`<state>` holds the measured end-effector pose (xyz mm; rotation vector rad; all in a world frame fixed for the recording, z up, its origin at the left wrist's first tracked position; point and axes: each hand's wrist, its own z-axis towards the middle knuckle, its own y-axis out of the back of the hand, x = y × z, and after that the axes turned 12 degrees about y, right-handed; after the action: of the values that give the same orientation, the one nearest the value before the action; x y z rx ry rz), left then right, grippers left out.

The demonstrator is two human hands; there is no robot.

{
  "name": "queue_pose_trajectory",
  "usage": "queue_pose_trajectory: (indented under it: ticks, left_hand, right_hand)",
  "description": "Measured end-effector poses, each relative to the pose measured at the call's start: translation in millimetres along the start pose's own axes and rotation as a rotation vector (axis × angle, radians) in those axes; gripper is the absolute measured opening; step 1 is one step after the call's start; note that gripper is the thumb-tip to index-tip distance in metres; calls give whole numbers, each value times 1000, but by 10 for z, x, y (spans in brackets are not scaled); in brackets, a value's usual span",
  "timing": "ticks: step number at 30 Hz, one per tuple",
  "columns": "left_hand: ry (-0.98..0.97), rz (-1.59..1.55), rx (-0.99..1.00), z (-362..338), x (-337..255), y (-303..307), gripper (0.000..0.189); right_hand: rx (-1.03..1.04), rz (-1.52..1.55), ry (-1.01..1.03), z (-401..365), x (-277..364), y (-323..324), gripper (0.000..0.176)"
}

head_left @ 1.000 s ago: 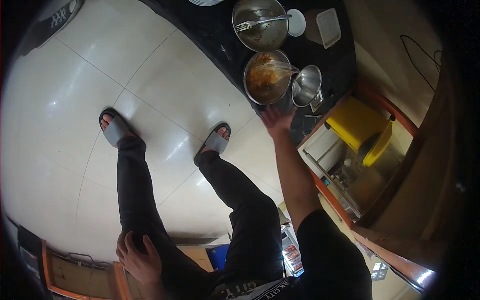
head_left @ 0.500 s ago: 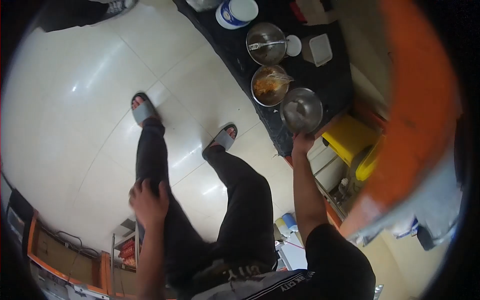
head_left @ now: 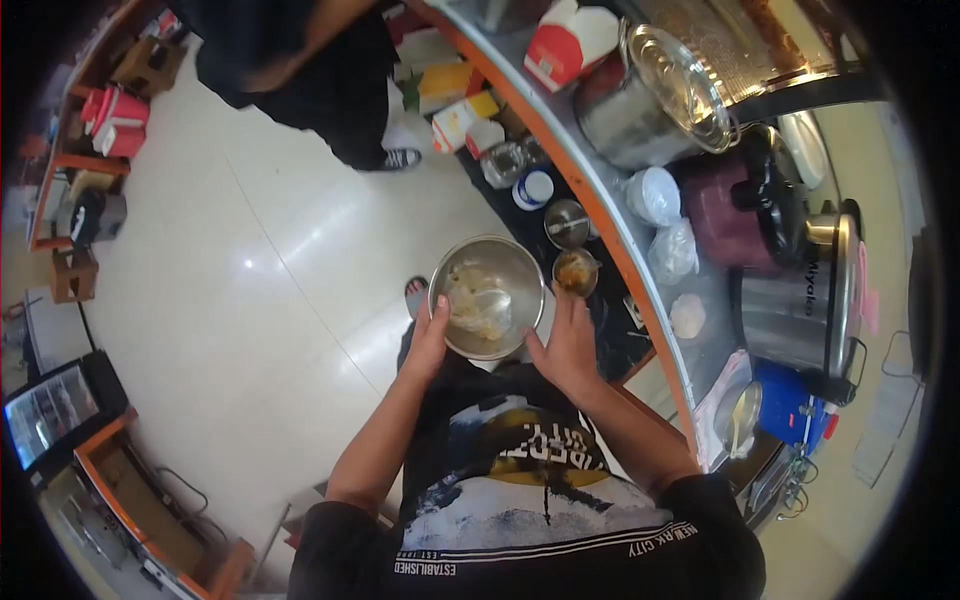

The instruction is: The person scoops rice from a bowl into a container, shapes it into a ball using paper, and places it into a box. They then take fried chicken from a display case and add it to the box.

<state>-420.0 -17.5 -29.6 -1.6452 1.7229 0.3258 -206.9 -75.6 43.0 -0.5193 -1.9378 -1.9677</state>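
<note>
A wide steel bowl point(head_left: 512, 262) with a pale, wet-looking mass and what looks like clear plastic inside is in front of my body. My left hand point(head_left: 428, 345) grips its left rim, thumb on the rim and fingers outside. Beside the lower right rim is my right hand point(head_left: 568, 350), its thumb apart from the fingers and close to the bowl; any contact is unclear. Lower down, past my right fingertips, a small bowl of orange food point(head_left: 576, 272) sits on black cloth point(head_left: 622, 345) near another steel bowl point(head_left: 568, 224).
An orange-edged counter point(head_left: 640, 235) curves along the right, bearing a steel pot point(head_left: 635, 115), a maroon cooker point(head_left: 735, 215) and a large Miyako pot point(head_left: 790, 310). Another person point(head_left: 320, 95) in dark clothes stands at the upper left. Shelves with boxes line the far left.
The view has risen and turned, bringing the counter top into sight. The steel bowl has come up off the black cloth. My left hand has moved from my leg to its rim.
</note>
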Motion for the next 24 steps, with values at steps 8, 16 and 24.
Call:
queue_pose_trajectory:
  ticks: [8, 16, 24]
  left_hand:
    - [-158, 217, 94, -95, -1301, 581, 66]
    - [22, -197, 172, 154, -1823, 759, 74]
    - [-224, -435, 55, 1741, -3143, 517, 80]
  right_hand:
    - [526, -128, 630, 1357, 799, -206, 21]
    - [33, 822, 87, 1606, 804, 587, 17]
    - [-32, 887, 70, 1860, 853, 688, 18]
